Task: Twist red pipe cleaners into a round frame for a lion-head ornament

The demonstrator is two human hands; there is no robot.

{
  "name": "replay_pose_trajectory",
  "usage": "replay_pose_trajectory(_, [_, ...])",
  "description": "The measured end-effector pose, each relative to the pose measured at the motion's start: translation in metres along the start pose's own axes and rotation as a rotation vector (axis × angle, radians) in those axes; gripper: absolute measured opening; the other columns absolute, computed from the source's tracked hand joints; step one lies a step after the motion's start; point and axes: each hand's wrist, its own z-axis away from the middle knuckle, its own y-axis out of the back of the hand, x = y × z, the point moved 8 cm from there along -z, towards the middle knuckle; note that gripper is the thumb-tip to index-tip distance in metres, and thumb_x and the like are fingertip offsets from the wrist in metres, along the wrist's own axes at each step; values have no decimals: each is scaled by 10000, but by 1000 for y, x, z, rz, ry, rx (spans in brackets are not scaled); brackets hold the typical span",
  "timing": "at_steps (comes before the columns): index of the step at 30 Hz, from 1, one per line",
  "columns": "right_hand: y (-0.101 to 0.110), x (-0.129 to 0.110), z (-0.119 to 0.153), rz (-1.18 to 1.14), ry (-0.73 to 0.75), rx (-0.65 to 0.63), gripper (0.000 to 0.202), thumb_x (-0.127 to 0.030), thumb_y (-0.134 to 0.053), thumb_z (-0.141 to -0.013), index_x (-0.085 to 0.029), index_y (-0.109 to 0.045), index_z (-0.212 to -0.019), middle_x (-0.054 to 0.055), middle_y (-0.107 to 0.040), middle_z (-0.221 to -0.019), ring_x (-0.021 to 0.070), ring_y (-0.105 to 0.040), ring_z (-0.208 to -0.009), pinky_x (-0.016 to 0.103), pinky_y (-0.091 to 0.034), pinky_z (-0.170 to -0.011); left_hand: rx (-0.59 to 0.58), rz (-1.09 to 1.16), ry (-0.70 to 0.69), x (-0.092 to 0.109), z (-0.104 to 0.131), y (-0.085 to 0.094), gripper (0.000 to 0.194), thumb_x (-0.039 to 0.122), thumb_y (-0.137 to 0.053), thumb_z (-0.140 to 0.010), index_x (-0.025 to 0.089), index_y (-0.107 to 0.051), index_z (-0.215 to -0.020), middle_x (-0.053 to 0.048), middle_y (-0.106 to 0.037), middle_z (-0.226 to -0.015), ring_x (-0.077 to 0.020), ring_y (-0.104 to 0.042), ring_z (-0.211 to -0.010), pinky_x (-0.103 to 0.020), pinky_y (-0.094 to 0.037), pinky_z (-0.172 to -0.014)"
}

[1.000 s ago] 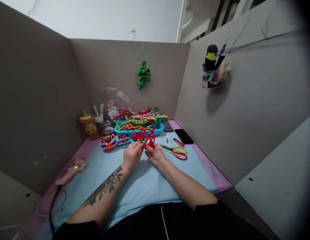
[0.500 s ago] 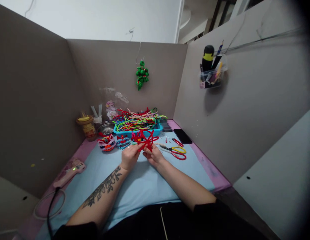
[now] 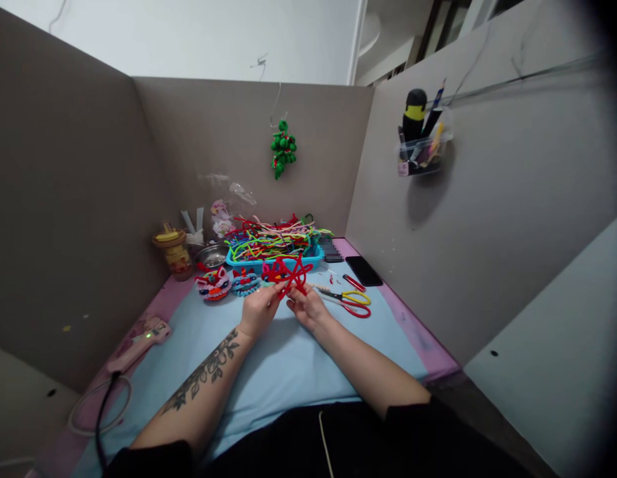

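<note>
A red looped pipe-cleaner piece (image 3: 294,273) is held up over the middle of the table, in front of the blue tray. My left hand (image 3: 260,309) pinches its lower left side. My right hand (image 3: 307,307) has its fingers closed on the lower right side, close to my left hand. Just behind the hands sit small fuzzy animal-face figures: a pink and red one (image 3: 213,285), a blue one (image 3: 245,282) and another partly covered by the red loops.
A blue tray (image 3: 253,265) heaped with coloured pipe cleaners stands behind. Scissors (image 3: 355,305), a red cutter (image 3: 353,283) and a black phone (image 3: 364,271) lie right. At left are a pink glue gun (image 3: 142,344), metal bowl (image 3: 211,256) and cup (image 3: 176,256).
The red looped piece has tilted and turned slightly between my hands. The fingers of my right hand have shifted a little on it. Everything else stays in place.
</note>
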Motion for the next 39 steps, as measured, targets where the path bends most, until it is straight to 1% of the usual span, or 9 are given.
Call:
replay_pose_trajectory(3, [6,-2,-4,-46,-9,46,293,-198,-810,-513,-204,-592,-709,-57,-596,-608,74,-516,-563,189,-382,-512,1,133,133,-8,0,0,244,272,-494,-868,217,-605,-1077,-56,-701,-954,-127,-661,-711,-227,-518,-639])
replay_pose_trajectory(6, [12,-3,-9,-98,-15,88,296,-215,-818,-509,-191,-576,-678,-56,-588,-572,71,-511,-530,176,-355,-462,53,190,235,-13,0,7,191,276,-494,-869,204,-605,-1007,-29,-682,-861,-100,-632,-623,-201,-495,-579])
replay_pose_trajectory(10, [15,0,-11,-120,-53,114,311,-214,-828,-501,-185,-568,-669,-65,-572,-527,60,-492,-482,163,-332,-423,5,72,127,-4,-6,7,191,258,-515,-857,213,-635,-998,-49,-653,-893,-137,-616,-783,-244,-489,-703])
replay_pose_trajectory(18, [10,5,-8,-77,-97,67,291,-228,-819,-540,-177,-571,-683,-49,-597,-540,56,-500,-464,155,-350,-411,-95,-178,70,5,-6,-3,208,302,-492,-867,200,-672,-877,-39,-577,-759,-126,-532,-672,-226,-410,-606])
replay_pose_trajectory(23, [8,7,-7,-16,-112,41,272,-254,-793,-590,-186,-548,-689,-57,-580,-542,53,-482,-444,158,-338,-402,-174,-210,88,4,-9,-8,245,308,-467,-881,185,-657,-788,-48,-594,-770,-143,-544,-738,-233,-402,-649])
replay_pose_trajectory(29, [-5,0,2,299,6,-18,272,-316,-767,-582,-184,-573,-720,-43,-586,-571,67,-483,-459,176,-331,-407,-194,-232,195,-4,-9,-8,210,293,-473,-874,180,-631,-796,-56,-600,-817,-162,-558,-777,-242,-405,-656])
replay_pose_trajectory(32, [-7,-9,6,460,134,10,220,-302,-739,-581,-170,-579,-654,-50,-539,-494,67,-449,-427,188,-330,-410,-196,-202,235,-6,-8,-8,193,279,-464,-878,185,-629,-843,-62,-614,-886,-163,-571,-823,-238,-408,-671])
replay_pose_trajectory(35, [-7,-14,6,514,183,29,180,-294,-702,-599,-164,-580,-624,-54,-511,-470,67,-430,-421,192,-322,-411,-227,-174,267,-8,-7,-11,190,256,-444,-885,195,-623,-900,-62,-631,-948,-161,-585,-856,-232,-402,-670])
replay_pose_trajectory(39, [-7,-20,8,601,247,35,164,-305,-667,-639,-167,-580,-657,-50,-514,-489,76,-430,-437,201,-326,-430,-289,-150,352,-12,-3,-15,178,273,-456,-878,196,-615,-899,-35,-667,-819,-153,-601,-731,-229,-366,-599])
